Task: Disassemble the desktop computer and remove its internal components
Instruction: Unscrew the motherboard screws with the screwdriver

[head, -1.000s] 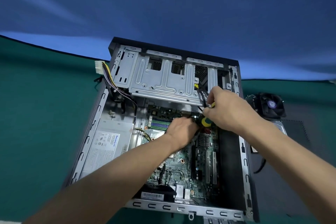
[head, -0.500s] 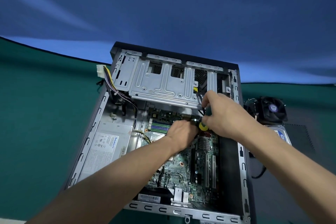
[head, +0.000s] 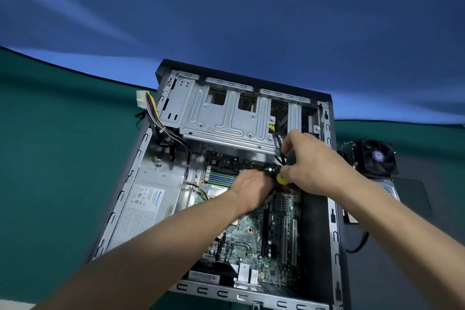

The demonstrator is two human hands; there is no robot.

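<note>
Case shifted lower, green mat (head: 50, 158), blue backdrop (head: 251, 7)

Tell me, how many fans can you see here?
1: a black fan lies on the table right of the open case, outside it, beyond the right hand. Others may be hidden inside the case, under the hands or the drive cage.

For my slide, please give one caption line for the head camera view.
Right hand works a screwdriver on the motherboard inside the open computer case, left hand beside it.
</note>
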